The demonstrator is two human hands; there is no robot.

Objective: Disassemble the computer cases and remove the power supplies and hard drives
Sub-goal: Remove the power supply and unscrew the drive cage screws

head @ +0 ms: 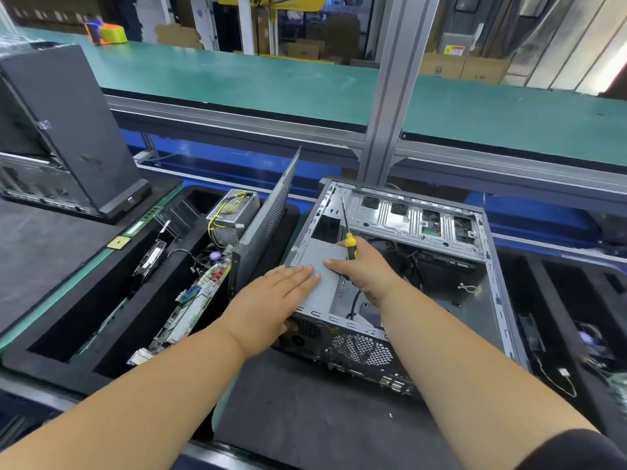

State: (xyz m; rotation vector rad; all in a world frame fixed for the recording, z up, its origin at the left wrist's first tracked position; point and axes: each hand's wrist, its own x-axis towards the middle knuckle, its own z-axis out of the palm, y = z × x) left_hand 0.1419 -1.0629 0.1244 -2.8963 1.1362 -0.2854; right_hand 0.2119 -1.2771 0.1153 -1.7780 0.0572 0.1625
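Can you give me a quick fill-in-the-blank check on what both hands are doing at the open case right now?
1. The right hand holds a screwdriver with a ____ and black handle.
2. The left hand lies flat on the grey power supply inside the ____ computer case.
3. The screwdriver's shaft points ____, away from the person.
4. In the black tray on the left stands a circuit board beside another ____ supply with yellow wires.

Missing words: yellow; open; up; power
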